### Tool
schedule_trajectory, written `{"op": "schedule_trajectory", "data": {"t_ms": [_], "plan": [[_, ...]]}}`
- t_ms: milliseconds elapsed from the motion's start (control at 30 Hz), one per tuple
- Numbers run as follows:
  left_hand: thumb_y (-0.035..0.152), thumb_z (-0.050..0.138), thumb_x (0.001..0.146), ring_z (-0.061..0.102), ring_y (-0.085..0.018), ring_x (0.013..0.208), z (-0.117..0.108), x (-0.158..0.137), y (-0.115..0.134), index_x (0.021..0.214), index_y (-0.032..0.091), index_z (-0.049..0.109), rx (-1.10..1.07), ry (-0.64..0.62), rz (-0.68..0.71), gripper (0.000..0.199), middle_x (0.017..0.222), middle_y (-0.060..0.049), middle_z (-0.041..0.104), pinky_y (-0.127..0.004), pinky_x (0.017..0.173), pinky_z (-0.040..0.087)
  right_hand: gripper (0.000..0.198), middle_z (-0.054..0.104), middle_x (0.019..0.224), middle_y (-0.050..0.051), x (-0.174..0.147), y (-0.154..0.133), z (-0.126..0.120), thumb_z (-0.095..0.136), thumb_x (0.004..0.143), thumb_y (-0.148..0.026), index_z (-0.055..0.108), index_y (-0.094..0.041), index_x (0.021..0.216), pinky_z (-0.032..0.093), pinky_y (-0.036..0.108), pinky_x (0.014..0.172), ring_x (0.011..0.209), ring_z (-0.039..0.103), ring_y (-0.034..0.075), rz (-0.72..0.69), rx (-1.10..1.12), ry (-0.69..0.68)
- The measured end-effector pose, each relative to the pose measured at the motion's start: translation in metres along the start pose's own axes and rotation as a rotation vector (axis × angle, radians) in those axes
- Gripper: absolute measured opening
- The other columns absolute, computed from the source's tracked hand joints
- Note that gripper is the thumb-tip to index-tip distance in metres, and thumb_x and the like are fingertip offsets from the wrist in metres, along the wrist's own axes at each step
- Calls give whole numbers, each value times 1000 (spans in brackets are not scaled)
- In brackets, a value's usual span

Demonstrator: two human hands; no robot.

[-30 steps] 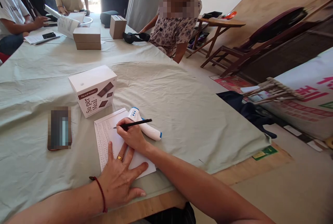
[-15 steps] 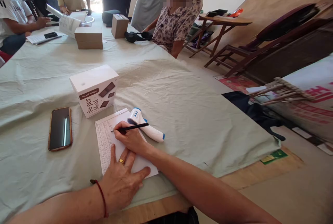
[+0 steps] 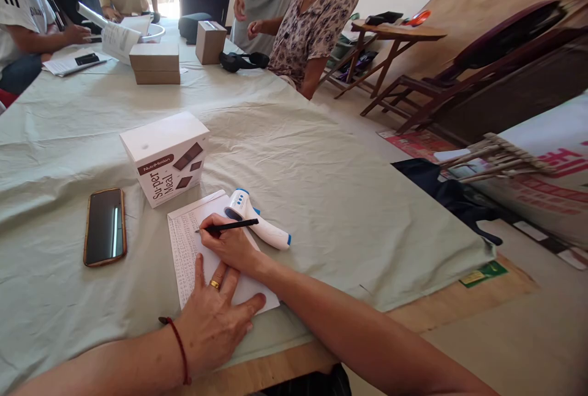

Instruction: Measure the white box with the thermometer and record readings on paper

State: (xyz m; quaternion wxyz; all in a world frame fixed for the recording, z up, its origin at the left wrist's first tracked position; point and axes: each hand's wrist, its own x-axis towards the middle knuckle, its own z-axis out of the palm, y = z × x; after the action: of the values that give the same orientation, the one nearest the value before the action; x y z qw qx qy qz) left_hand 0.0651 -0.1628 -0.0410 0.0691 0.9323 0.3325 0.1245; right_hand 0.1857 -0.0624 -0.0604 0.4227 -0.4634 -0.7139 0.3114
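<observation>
My right hand (image 3: 229,246) grips a black pen (image 3: 234,225), its tip on a white notepad (image 3: 209,203) with rows of small handwriting down the left side. Below it, my left hand (image 3: 218,313) lies flat with fingers spread over the lower part of the pad. A gold ring and a red cord bracelet are on that hand and wrist. Just right of the pad's top rests a white and blue infrared thermometer (image 3: 271,235), partly behind the pen. Behind the pad stands a white "Super Meal" box (image 3: 168,157). A phone (image 3: 105,227) in a brown case lies to the left.
Pale cloth covers the table (image 3: 294,157). Farther back are brown cartons (image 3: 155,65), a black strapped object (image 3: 243,62) and papers (image 3: 73,62). Several people are around the far end. At the right are a small wooden table (image 3: 399,31) and a wooden chair (image 3: 408,92).
The pen has tilted slightly in my right hand, while my left hand stays put. At the far side, a person in a flowered shirt has raised a hand off the table.
</observation>
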Motion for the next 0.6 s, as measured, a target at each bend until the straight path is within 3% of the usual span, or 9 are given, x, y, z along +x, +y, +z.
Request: {"op": "schedule_trajectory", "data": {"t_ms": [600], "plan": [[40, 53, 97, 39, -39, 136, 2, -1, -2, 136, 32, 55, 4, 9, 10, 40, 136, -19, 49, -79, 101, 30, 7, 64, 66, -1, -1, 2, -1, 52, 75, -20, 58, -24, 74, 54, 28, 65, 62, 60, 16, 65, 48, 42]]}}
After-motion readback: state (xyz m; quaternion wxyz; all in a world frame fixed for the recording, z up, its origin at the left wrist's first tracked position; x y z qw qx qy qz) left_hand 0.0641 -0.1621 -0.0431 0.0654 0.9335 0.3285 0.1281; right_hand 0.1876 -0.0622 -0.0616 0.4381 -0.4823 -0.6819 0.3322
